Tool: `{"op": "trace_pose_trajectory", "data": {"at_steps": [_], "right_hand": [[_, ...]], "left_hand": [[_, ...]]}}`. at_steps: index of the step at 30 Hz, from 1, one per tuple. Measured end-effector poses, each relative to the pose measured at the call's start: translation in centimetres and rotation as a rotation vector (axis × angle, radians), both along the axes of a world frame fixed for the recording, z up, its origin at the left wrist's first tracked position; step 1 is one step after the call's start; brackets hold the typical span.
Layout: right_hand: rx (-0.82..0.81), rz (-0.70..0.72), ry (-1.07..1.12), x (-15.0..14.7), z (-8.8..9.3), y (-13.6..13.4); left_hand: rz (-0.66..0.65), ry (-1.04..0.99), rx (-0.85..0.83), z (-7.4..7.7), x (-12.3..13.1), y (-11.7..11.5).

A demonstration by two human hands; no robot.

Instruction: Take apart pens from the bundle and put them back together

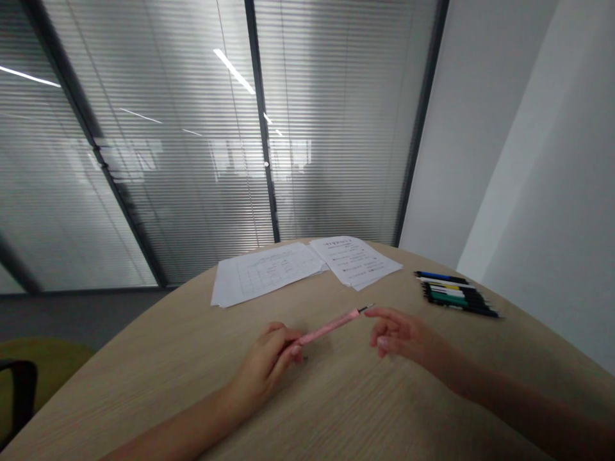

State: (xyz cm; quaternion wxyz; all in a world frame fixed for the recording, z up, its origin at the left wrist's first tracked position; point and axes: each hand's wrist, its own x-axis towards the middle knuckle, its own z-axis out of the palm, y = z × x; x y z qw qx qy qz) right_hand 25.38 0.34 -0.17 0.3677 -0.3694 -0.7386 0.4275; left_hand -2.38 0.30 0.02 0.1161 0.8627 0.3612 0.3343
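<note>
A pink pen (331,327) lay at a slant above the desk, near the middle of the frame, its dark metal tip pointing up and to the right. The person's left hand (264,365) held the pen's lower end, and its grip was closed around the barrel. The right hand (403,336) was at the other end, with its grip open and its fingers (384,315) loosely spread. The index finger reached just beside the pen's tip, though I could not tell whether it was touching.

Both hands were over the pale wood desk (384,410), which had a rounded edge. Above the pen, toward the far edge of the desk, lay two stacks of printed paper. The left stack (266,272) showed a table, and the right stack (355,259) showed lines of text. A row of pens (454,294) with black, blue, yellow, white and green barrels lay side by side to the right of the paper.

Glass walls with blinds (144,160) filled the upper left of the frame, a white wall (528,160) stood at the right, and a chair (43,365) sat at the lower left.
</note>
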Motion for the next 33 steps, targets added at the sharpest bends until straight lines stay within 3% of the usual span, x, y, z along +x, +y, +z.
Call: {"op": "trace_pose_trajectory", "data": {"at_steps": [4,9,11,15,18,23,29,33], "right_hand": [[-0.225,0.203,0.157,-1.8,-0.3,-2.2],[-0.278,0.189,0.181,-2.8,0.2,-4.3],[-0.233,0.123,0.134,-2.8,0.5,-4.4],[-0.01,-0.184,0.005,-2.3,0.8,-3.9],[0.176,-0.317,-0.107,-2.0,0.9,-3.5],[0.248,-0.308,-0.2,-1.9,1.1,-3.6],[0.277,-0.258,-0.257,-2.1,1.0,-3.8],[0.291,-0.25,-0.278,-2.0,0.8,-3.8]], "left_hand": [[-0.056,0.044,-0.158,0.8,2.0,-2.7],[-0.25,0.139,-0.138,1.4,3.0,-4.1],[-0.254,0.167,-0.076,1.3,2.6,-3.3],[-0.022,0.249,0.112,0.5,0.9,-0.5],[0.008,0.358,0.157,0.2,0.0,0.8],[-0.051,0.452,0.167,0.3,0.3,0.5],[-0.103,0.44,0.348,-1.1,0.8,0.6],[-0.105,0.466,0.371,-1.5,0.8,0.7]]}}
